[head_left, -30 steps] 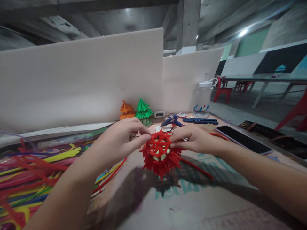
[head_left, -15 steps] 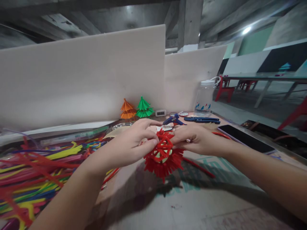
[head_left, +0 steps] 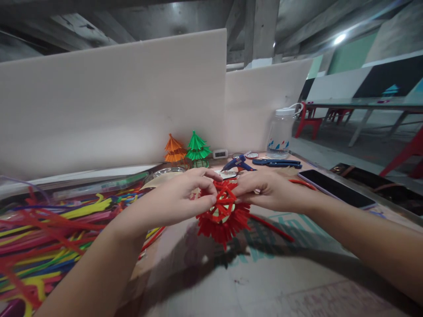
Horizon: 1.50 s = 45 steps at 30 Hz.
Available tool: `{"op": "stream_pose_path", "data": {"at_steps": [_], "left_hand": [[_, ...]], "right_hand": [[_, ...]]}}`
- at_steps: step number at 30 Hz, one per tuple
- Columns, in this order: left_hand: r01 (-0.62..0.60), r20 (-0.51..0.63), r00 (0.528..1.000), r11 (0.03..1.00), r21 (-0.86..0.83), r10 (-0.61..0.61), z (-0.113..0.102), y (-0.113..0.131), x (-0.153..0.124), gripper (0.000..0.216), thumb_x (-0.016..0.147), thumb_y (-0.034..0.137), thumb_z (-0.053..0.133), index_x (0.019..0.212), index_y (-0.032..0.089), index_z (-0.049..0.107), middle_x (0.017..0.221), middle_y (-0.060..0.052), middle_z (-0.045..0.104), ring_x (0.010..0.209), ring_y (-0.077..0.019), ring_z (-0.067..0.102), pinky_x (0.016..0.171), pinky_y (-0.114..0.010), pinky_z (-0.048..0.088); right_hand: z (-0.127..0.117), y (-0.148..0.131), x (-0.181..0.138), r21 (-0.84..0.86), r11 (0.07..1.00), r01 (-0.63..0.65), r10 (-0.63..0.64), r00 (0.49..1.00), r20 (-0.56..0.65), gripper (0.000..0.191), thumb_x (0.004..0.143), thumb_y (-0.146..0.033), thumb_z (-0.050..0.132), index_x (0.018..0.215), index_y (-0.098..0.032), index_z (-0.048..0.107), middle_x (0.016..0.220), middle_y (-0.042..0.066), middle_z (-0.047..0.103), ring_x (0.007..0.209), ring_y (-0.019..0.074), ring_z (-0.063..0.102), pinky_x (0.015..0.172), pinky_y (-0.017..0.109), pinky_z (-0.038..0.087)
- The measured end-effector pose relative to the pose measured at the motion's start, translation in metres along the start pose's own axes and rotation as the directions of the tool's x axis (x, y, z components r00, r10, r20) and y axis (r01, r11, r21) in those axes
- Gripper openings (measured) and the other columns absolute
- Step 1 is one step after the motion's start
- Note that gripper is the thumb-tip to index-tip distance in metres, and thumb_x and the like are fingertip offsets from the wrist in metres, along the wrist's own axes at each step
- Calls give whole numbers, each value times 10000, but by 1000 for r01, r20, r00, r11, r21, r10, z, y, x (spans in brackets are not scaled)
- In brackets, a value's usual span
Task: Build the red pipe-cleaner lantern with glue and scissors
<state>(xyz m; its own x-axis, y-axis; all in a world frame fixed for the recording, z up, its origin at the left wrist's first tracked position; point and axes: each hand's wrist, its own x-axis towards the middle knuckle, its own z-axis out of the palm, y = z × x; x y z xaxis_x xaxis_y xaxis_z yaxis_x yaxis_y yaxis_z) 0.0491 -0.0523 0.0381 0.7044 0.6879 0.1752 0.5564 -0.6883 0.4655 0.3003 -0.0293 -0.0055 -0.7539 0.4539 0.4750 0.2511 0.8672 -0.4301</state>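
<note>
A red fringed pipe-cleaner ornament [head_left: 223,218] with a lattice top hangs just above the table [head_left: 264,281] in the middle of the view. My left hand [head_left: 176,200] pinches its left side with thumb and curled fingers. My right hand [head_left: 267,190] grips its right side, fingers closed on the lattice. A loose red pipe cleaner [head_left: 272,229] trails from under the ornament toward the right.
A heap of coloured pipe cleaners [head_left: 42,237] fills the left. An orange tree [head_left: 174,150], a green tree [head_left: 197,148], a blue glue gun [head_left: 237,164], blue pliers [head_left: 277,163], a clear bottle [head_left: 279,134] and a phone [head_left: 335,188] lie behind, before white partition boards [head_left: 115,101].
My left hand has shifted along the ornament's left edge and the ornament has turned slightly. My right hand keeps its hold. The view has drifted a little.
</note>
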Motion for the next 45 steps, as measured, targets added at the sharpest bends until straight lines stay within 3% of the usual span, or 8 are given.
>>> {"op": "stream_pose_path", "data": {"at_steps": [9, 15, 22, 28, 34, 45], "left_hand": [[-9, -86, 996, 999, 51, 13, 4, 1, 0, 213, 906, 244, 558, 822, 257, 753, 1288, -17, 634, 1172, -226, 609, 974, -376, 502], [6, -153, 988, 992, 129, 14, 7, 7, 0, 279, 937, 386, 555, 784, 264, 754, 1214, -20, 658, 1144, -231, 598, 887, -359, 518], [-44, -152, 985, 969, 242, 83, 13, 12, -1, 246, 926, 357, 564, 769, 235, 708, 1127, -37, 655, 1082, -224, 596, 896, -367, 497], [-41, -284, 949, 947, 318, 137, 7, 14, -9, 181, 928, 376, 583, 903, 228, 685, 1219, -70, 591, 1087, -231, 588, 916, -392, 493], [-280, -171, 912, 871, 402, 372, 6, 5, -7, 112, 937, 249, 595, 939, 275, 703, 1202, -61, 571, 1143, -216, 541, 948, -373, 473], [-276, -160, 914, 861, 427, 373, 8, 4, -6, 117, 920, 196, 602, 931, 261, 698, 1219, -66, 565, 1164, -237, 523, 970, -417, 461]], "right_hand": [[-1, -1, 1, 9, 1000, 1, -1, 1000, 17, 205, 944, -179, 605, 1060, -159, 772, 953, 79, 791, 830, 140, 686, 741, 245, 516], [0, -3, 1, -13, 1000, 6, -6, 1000, 18, 194, 934, -158, 610, 1036, -141, 774, 890, 66, 785, 762, 129, 656, 690, 230, 483], [1, -8, 1, -21, 1000, 2, -2, 1000, 18, 188, 939, -172, 608, 1028, -171, 775, 910, 51, 786, 788, 129, 659, 717, 233, 480], [1, -9, 1, -63, 998, -8, 9, 1000, 6, 189, 925, -167, 616, 1020, -171, 780, 879, 53, 786, 746, 129, 649, 686, 238, 477], [1, -10, 1, -42, 999, -31, 32, 999, 10, 211, 937, -179, 594, 1034, -193, 780, 942, 56, 791, 800, 137, 673, 737, 251, 500], [2, -10, 1, -57, 998, -27, 27, 1000, -4, 202, 937, -193, 602, 1025, -194, 784, 929, 48, 792, 787, 136, 675, 713, 239, 494]]}}
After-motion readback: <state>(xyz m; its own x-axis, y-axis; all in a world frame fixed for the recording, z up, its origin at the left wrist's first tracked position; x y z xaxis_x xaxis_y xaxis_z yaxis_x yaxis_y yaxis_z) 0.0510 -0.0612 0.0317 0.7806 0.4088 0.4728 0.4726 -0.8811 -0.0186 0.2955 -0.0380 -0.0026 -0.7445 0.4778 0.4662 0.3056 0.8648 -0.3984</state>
